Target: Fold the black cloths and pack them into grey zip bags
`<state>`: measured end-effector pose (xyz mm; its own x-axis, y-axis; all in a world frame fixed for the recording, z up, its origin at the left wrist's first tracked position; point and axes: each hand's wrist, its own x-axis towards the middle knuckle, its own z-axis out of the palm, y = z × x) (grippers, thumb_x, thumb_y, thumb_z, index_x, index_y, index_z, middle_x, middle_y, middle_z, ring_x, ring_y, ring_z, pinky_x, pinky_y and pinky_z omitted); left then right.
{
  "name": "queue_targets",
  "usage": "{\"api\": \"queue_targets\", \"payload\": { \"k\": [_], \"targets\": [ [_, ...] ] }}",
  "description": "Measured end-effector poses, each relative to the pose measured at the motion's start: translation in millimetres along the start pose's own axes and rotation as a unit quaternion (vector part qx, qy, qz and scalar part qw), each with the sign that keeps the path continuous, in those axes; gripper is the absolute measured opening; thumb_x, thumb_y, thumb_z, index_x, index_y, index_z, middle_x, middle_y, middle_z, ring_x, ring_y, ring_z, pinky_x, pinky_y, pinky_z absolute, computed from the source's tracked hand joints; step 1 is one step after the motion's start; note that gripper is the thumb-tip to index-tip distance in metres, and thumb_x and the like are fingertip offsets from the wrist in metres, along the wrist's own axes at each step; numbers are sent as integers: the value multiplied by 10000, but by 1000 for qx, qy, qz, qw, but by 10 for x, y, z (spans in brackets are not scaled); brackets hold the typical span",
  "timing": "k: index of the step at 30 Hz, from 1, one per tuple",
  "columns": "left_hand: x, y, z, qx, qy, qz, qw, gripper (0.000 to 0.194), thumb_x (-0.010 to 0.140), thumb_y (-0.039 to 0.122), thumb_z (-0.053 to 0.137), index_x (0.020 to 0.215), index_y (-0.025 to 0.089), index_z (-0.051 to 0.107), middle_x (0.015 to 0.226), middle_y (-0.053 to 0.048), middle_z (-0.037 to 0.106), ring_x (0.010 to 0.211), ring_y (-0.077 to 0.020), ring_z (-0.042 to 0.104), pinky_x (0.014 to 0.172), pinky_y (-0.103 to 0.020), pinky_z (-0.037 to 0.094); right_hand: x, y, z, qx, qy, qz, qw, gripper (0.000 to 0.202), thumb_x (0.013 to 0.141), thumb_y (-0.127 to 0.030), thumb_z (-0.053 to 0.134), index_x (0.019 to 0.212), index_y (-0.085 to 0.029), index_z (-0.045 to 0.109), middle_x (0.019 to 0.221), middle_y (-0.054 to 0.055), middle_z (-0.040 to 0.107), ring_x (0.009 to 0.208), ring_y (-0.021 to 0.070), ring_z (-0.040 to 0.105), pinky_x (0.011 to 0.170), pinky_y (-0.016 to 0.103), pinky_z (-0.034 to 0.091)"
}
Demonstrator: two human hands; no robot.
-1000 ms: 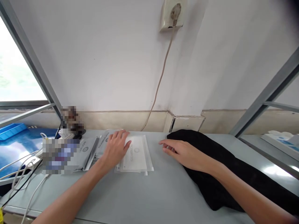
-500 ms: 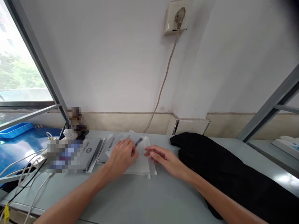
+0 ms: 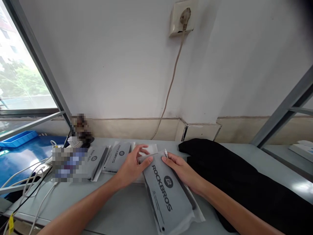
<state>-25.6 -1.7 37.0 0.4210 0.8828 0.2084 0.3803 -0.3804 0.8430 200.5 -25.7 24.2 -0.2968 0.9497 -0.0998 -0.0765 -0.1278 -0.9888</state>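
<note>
A frosted zip bag [image 3: 166, 192] printed ROCKBROS tilts towards me, with something dark folded inside it. My right hand [image 3: 179, 168] pinches its upper right corner, close to the white zip slider [image 3: 166, 152]. The thumb of my left hand [image 3: 134, 163] presses on the upper left corner; its other fingers are raised and partly curled behind the top edge. Behind my hands, a pale bag [image 3: 152, 148] lies flat on the table. To the left of it rests another ROCKBROS bag [image 3: 119, 156].
Black fabric [image 3: 227, 176] spreads over the right of the grey table [image 3: 117, 209]. More packed bags [image 3: 95, 163] lie at the left, beside white cables [image 3: 24, 176] and a blue tray [image 3: 18, 138]. A plugged cord [image 3: 172, 78] hangs down the wall.
The filled ROCKBROS bag is now up in front of me, held at its top by both hands. My left hand has gone from a closed grip to a thumb hold on the bag's edge.
</note>
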Motion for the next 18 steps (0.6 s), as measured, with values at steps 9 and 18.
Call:
{"api": "queue_targets", "payload": {
  "k": [9,18],
  "targets": [
    [-76,-68,100,-196,-243,-130,941,473,928,667,612,1015,210,523,858,-15,614,626,-160,611,529,-266,470,53,141,-41,-221,68,-122,965,450,1017,-618,475,768,-243,469,738,-47,411,694,163,401,632,278,361],
    [-92,24,198,-150,-264,-57,951,515,999,684,470,987,188,609,921,-28,572,823,-171,532,772,-293,462,-20,94,38,-211,-5,-95,973,502,1009,-639,464,706,-242,412,731,-39,386,693,167,378,638,282,363]
  ]
}}
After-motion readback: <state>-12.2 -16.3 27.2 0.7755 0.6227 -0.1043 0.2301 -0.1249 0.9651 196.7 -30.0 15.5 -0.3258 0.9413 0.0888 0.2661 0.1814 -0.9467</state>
